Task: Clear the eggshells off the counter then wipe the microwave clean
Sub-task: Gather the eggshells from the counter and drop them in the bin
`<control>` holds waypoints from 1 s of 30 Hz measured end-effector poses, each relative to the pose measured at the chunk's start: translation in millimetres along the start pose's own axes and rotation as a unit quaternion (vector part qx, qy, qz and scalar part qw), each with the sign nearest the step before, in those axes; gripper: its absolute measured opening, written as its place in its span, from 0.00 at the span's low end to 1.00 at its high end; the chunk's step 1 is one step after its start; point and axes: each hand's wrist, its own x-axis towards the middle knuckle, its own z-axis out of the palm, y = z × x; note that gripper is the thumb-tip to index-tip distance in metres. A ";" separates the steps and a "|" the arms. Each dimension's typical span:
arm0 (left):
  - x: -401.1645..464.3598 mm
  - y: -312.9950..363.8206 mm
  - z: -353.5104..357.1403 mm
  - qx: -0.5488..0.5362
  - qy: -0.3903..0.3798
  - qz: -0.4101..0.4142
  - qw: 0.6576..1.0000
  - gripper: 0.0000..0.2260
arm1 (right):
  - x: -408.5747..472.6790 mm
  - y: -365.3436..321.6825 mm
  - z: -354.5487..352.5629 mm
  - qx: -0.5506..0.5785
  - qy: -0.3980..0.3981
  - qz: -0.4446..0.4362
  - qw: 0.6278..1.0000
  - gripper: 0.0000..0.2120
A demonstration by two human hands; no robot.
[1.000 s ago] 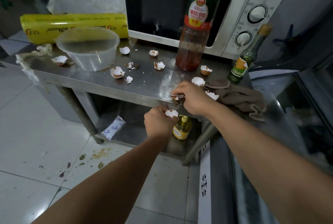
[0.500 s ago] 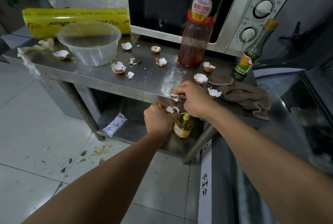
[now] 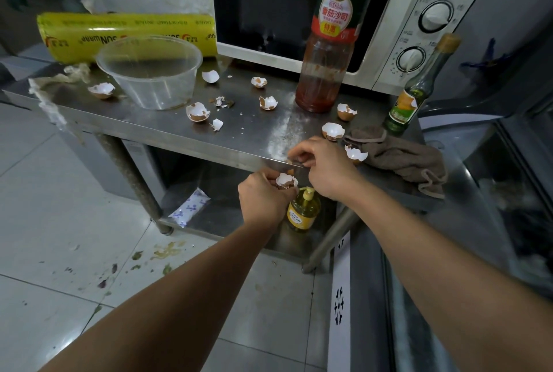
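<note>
Left hand cups an eggshell half below the counter edge; the right hand pinches small fragments at the edge. Remaining eggshells litter the steel: light, brittle, best lifted gently by the rims.

A tall red sauce bottle stands upright on the steel surface, with a small green glass bottle near its right. A brown rag lies crumpled at the green bottle's foot. A clear plastic bowl sits toward the left, just in front of a yellow cling-wrap roll. On the lower shelf stand a yellow pump bottle and a white packet. The tiled floor is stained.
</note>
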 end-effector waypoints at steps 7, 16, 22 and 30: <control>0.2 4.5 -11.3 0.000 -0.002 0.004 1.000 0.13 | -2.2 -2.3 6.5 -0.003 -0.015 0.033 0.999 0.26; 8.4 16.5 -46.5 0.005 -0.006 -0.032 0.999 0.12 | 8.9 -20.4 -21.5 -0.005 -0.025 0.045 0.999 0.23; 1.7 5.2 -34.1 0.021 -0.057 -0.052 0.997 0.13 | 14.7 -10.3 -17.0 -0.019 -0.059 0.083 0.995 0.20; 2.9 10.6 -16.4 0.013 -0.038 -0.036 0.999 0.11 | 2.5 -13.7 -5.4 0.016 -0.020 0.049 0.998 0.20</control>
